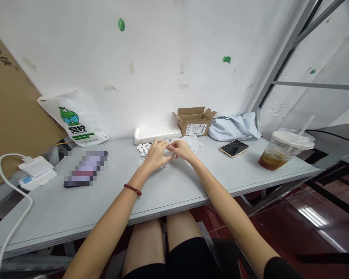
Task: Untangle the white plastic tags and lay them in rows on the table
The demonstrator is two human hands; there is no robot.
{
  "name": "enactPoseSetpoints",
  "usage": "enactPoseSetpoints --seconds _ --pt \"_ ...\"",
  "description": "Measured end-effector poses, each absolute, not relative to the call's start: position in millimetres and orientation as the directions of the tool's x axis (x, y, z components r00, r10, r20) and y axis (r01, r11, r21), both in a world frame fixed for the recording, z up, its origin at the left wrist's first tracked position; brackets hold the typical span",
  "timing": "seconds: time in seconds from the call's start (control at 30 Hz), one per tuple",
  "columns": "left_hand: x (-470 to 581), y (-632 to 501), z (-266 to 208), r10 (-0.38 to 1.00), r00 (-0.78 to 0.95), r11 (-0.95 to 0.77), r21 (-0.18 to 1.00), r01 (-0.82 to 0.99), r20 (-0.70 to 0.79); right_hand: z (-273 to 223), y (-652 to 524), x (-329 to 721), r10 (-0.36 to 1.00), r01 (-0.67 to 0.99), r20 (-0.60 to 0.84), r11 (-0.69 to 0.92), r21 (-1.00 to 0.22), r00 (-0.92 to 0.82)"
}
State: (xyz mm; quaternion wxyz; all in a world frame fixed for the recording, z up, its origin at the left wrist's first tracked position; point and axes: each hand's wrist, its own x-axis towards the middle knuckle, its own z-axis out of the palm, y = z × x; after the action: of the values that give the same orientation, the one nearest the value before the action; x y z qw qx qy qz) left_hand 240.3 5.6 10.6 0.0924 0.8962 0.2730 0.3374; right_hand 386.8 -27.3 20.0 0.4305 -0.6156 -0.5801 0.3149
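Mid-frame, left hand (158, 155) and right hand (181, 150) meet, fingers narrowed, their hold hidden, beside small white pieces (144, 148), below an open cardboard box (192, 128); at right, a lidded plastic cup (287, 149) holds brown drink (271, 160).

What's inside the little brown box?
In the open cardboard box, only bare inner cardboard near the top shows. Its front side covers the bottom, so anything down there is hidden.

The grey worktop (186, 186) carries white pieces (143, 148) and a brown box (191, 111). Near its back-left corner, a white bag (90, 116) bears green, blue and black print; the beaded bracelet (133, 189) is dark red.
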Motion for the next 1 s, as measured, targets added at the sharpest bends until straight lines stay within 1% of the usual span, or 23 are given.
enactPoseSetpoints --seconds 0.1,0.23,0.33,0.4,0.5,0.6,0.87,1.0 --pt "240.2 5.8 9.2 0.591 0.618 -0.807 0.392 0.442 0.519 23.5 -28.7 392.6 0.994 0.405 0.043 -0.001 -0.914 0.099" --pt "238.7 4.4 8.6 0.629 0.638 -0.774 0.429 0.465 0.444 27.4 -31.9 400.0 0.996 0.378 -0.084 -0.08 -0.923 0.006" --pt "236.1 3.8 8.2 0.625 0.683 -0.77 0.439 0.463 0.377 27.6 -33.2 402.5 0.982 0.368 -0.184 -0.16 -0.916 -0.031" --pt "234.1 4.4 7.4 0.608 0.714 -0.777 0.445 0.445 0.348 25.4 -32.6 402.7 0.976 0.354 -0.219 -0.196 -0.915 -0.024" --pt "231.8 5.6 6.3 0.596 0.732 -0.779 0.459 0.427 0.33 20.8 -30.9 402.3 0.977 0.32 -0.214 -0.206 -0.925 0.012" --pt "230.8 5.2 6.5 0.591 0.743 -0.781 0.453 0.429 0.315 18.5 -30.2 401.8 0.983 0.304 -0.183 -0.179 -0.936 0.017" --pt "230.2 -0.4 10.0 0.58 0.766 -0.793 0.409 0.452 0.277 16.2 -27.7 401.2 0.988 0.342 -0.153 -0.14 -0.929 -0.012" --pt "230.6 -1.6 11.1 0.573 0.775 -0.793 0.42 0.441 0.268 15.3 -26.8 401.1 0.99 0.352 -0.142 -0.126 -0.928 -0.021"
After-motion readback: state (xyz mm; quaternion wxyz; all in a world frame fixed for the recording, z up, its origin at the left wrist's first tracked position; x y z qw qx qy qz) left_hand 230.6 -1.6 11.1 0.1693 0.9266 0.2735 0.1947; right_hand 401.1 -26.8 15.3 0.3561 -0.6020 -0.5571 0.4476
